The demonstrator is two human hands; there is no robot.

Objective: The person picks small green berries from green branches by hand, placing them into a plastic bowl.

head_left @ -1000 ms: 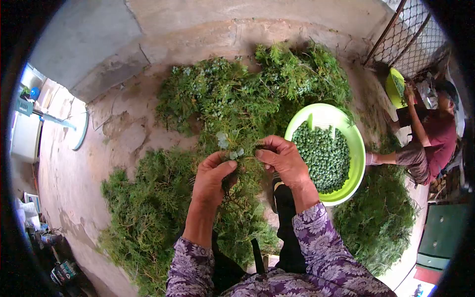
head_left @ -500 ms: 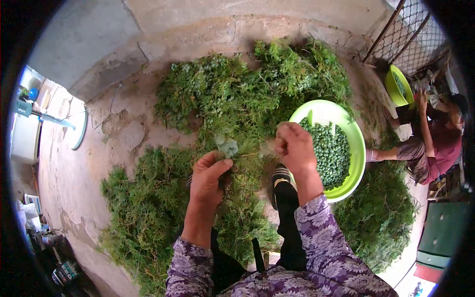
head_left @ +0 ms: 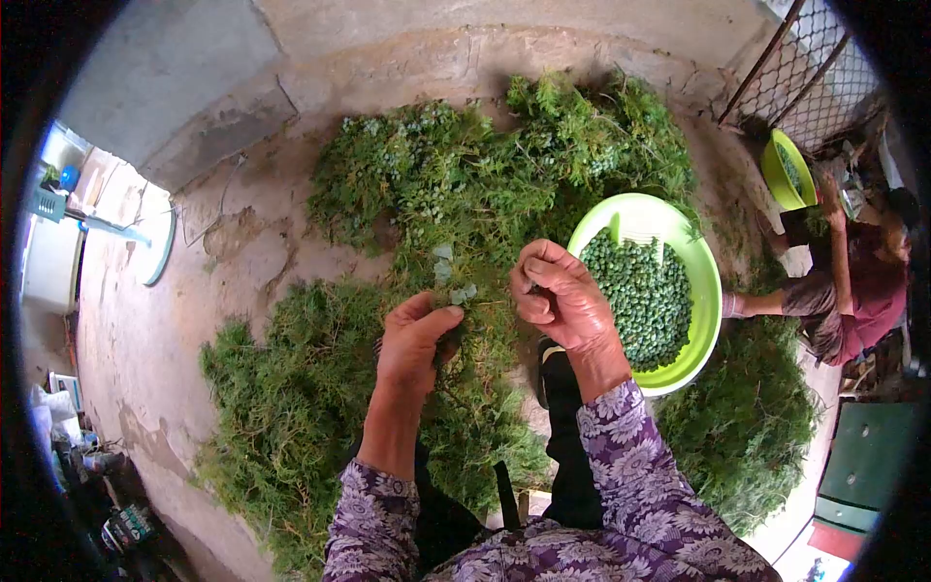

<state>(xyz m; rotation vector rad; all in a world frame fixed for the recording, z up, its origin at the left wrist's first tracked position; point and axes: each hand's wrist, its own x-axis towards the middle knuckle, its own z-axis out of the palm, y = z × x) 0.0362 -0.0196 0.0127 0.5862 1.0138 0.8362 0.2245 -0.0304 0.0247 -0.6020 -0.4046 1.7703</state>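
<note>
Between thumb and fingers, my left hand (head_left: 412,339) pinches a small sprig (head_left: 454,281) with pale green berries on it. My right hand (head_left: 562,293) is beside it on the right, its fingers curled closed; what they hold, if anything, is hidden. Just right of my right hand, a lime green basin (head_left: 700,291) holds a heap of round green berries (head_left: 640,306). Leafy branches (head_left: 446,184) with pale berries lie on the ground beyond my hands.
More cut greenery (head_left: 291,407) lies at the left and another pile (head_left: 742,417) at the right. A person (head_left: 858,281) sits at the far right beside a second green basin (head_left: 784,173). A fan base (head_left: 157,247) stands at the far left.
My right hand has moved slightly left and turned, its fingers curled. The sprig at my left hand has shifted and is less blurred. The person's second basin appears slightly farther right.
</note>
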